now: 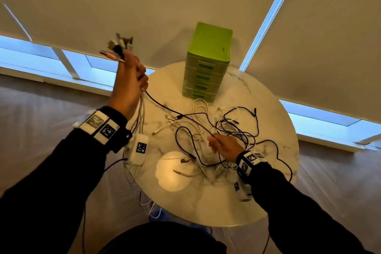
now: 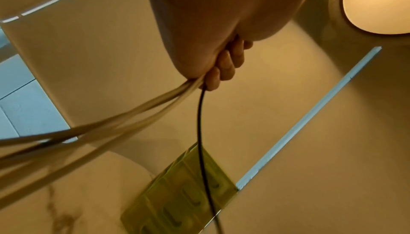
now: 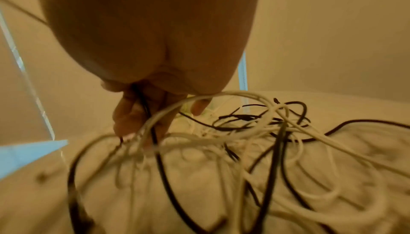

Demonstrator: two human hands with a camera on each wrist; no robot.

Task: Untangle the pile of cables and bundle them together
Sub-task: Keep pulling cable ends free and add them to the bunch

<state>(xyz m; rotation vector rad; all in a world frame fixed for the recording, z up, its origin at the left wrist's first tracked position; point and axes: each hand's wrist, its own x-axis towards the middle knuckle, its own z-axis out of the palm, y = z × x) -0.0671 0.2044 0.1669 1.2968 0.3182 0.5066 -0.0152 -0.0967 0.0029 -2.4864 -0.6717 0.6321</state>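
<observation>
From the head view, the left hand (image 1: 132,74) is raised above the round marble tabletop (image 1: 274,181), its fingers curled tight round a bunch of gathered cables (image 1: 140,117) with the plug ends (image 1: 119,47) fanned out above the fist. One black cable (image 1: 165,107) runs taut from that fist down to the tangled pile (image 1: 226,136) of black and white leads beside a green drawer unit (image 1: 206,62). The right hand (image 1: 224,146) sits low on the pile, pinching a strand. The leads look light, thin and limp; they will likely snag on each other, so taking one near its plug and drawing slowly seems safest.

In the left wrist view, the fingers (image 2: 224,66) are clamped on several pale cables (image 2: 111,127) and the black one (image 2: 200,132).

In the right wrist view, the fingers (image 3: 126,115) are closed on a dark strand (image 3: 153,136), though blur hides exactly which; white loops (image 3: 221,97) drape over them.
</observation>
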